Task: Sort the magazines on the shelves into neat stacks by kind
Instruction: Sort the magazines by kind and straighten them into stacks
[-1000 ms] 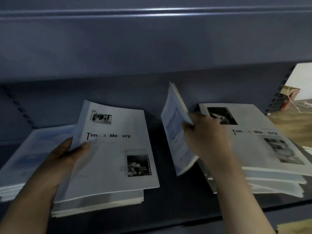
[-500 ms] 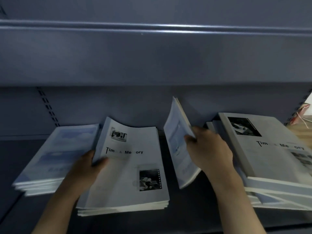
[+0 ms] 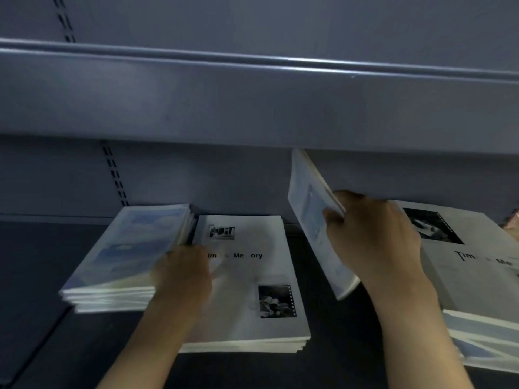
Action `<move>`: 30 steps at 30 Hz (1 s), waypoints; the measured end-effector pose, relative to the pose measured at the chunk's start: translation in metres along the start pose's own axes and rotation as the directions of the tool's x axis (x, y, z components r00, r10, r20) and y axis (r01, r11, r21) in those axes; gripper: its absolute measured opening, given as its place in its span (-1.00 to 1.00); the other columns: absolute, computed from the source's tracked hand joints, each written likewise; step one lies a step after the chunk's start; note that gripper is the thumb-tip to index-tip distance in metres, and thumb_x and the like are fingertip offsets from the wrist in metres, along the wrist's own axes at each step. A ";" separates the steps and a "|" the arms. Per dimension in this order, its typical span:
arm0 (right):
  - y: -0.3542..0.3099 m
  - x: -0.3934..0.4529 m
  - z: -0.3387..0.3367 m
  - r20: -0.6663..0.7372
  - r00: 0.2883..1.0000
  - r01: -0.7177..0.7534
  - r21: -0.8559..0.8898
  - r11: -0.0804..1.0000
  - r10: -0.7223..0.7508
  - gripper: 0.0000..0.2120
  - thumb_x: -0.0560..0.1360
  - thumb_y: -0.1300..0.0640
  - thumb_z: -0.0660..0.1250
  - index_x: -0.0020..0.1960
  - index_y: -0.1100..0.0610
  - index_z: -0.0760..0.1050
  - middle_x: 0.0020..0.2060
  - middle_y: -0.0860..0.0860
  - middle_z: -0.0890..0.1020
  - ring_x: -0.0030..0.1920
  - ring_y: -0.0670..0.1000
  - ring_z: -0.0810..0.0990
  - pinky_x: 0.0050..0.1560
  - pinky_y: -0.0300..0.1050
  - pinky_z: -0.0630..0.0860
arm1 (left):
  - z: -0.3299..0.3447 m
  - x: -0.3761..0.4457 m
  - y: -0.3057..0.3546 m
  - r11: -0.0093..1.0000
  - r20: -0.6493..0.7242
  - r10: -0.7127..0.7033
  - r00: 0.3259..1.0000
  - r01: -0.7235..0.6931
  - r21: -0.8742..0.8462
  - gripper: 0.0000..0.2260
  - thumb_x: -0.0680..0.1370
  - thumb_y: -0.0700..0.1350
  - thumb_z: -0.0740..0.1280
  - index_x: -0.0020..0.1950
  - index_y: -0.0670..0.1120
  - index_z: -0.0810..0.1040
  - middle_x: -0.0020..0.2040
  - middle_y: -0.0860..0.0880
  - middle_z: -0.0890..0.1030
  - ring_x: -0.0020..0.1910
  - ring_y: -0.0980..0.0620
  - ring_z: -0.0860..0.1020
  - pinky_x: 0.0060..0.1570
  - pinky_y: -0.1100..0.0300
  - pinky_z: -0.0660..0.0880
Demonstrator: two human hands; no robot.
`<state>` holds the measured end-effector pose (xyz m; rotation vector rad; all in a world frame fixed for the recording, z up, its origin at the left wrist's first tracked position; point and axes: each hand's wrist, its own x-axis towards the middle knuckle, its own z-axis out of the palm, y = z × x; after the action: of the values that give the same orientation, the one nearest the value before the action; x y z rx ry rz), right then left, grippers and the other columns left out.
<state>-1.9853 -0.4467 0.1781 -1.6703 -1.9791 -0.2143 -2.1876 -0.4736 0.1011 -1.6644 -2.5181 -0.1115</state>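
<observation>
On the dark shelf point(image 3: 42, 276) lie three piles. A stack of blue-covered magazines point(image 3: 126, 248) is on the left. Beside it, touching, is a stack of white "Time & Memory" magazines point(image 3: 261, 270). My left hand point(image 3: 182, 273) rests on the left part of this white stack, blurred, fingers lying on the cover. My right hand point(image 3: 373, 242) grips one blue magazine point(image 3: 306, 217), held nearly upright above the gap between the middle and right piles. On the right a mixed pile point(image 3: 471, 290) has a white magazine on top and blue ones showing underneath.
The upper shelf's front lip point(image 3: 252, 94) hangs low over the piles, and the held magazine's top edge nearly reaches it. The grey back panel with a slotted upright point(image 3: 115, 178) closes off the rear. Bare shelf lies left of the blue stack.
The top white magazine, lifted at its left edge before, now lies flat on the middle stack under my left hand. My right hand has raised the blue magazine higher and more upright.
</observation>
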 end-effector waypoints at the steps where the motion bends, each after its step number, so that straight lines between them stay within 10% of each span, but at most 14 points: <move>1: -0.002 0.001 -0.002 -0.006 1.000 0.029 0.005 1.000 -0.029 -0.84 0.58 0.01 0.14 0.08 0.00 0.46 -0.29 -0.05 0.40 -0.28 0.01 0.42 -0.33 -0.19 0.23 | 0.000 0.001 0.002 0.999 0.012 0.008 1.000 -0.008 0.034 -0.77 0.55 0.00 0.29 0.11 -0.10 0.50 0.04 -0.05 0.58 0.05 -0.02 0.56 -0.09 0.18 0.47; 5: -0.012 0.003 -0.009 0.044 0.997 0.062 0.125 0.990 -0.068 -0.86 0.56 0.05 0.17 -0.16 0.03 0.40 -0.39 -0.04 0.48 -0.40 -0.04 0.45 -0.42 -0.22 0.26 | 0.003 0.001 0.008 0.994 -0.038 0.084 0.996 -0.087 -0.071 -0.81 0.56 -0.05 0.27 0.13 -0.09 0.50 0.06 -0.05 0.59 0.07 -0.02 0.57 -0.05 0.16 0.50; 15: -0.082 0.013 0.039 0.294 0.948 -0.131 0.712 0.690 -0.124 -0.70 0.53 0.04 0.27 -0.04 0.32 0.49 -0.12 0.28 0.59 -0.10 0.26 0.57 -0.25 -0.10 0.35 | -0.010 -0.013 -0.081 0.902 -0.236 -0.075 0.969 -0.035 -0.430 -0.79 0.56 0.10 0.20 0.02 0.03 0.56 -0.16 0.04 0.61 -0.09 -0.02 0.59 -0.25 0.19 0.40; 24: -0.176 -0.008 0.096 0.469 0.861 -0.396 0.862 0.317 -0.199 -0.87 0.54 0.08 0.31 -0.10 0.12 0.57 -0.19 -0.01 0.66 -0.19 -0.11 0.64 -0.23 -0.28 0.53 | -0.008 -0.037 -0.169 0.888 -0.256 -0.306 0.917 0.177 -0.425 -0.81 0.55 0.10 0.21 0.00 0.05 0.55 -0.14 0.01 0.64 -0.14 -0.10 0.58 -0.28 0.19 0.37; 30: -0.198 -0.022 0.125 0.561 0.806 -0.493 0.814 0.307 -0.191 -0.95 0.58 0.05 0.24 -0.05 -0.04 0.46 -0.24 -0.17 0.52 -0.25 -0.20 0.51 -0.40 -0.41 0.46 | -0.005 -0.046 -0.193 0.888 -0.196 -0.255 0.947 0.150 -0.434 -0.79 0.49 0.12 0.31 0.08 0.11 0.53 -0.06 0.13 0.63 -0.07 0.01 0.59 -0.22 0.19 0.42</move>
<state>-2.2088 -0.4538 0.1048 -1.0544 -1.5919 1.4890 -2.3467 -0.5917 0.1005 -1.3796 -2.5844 -0.8772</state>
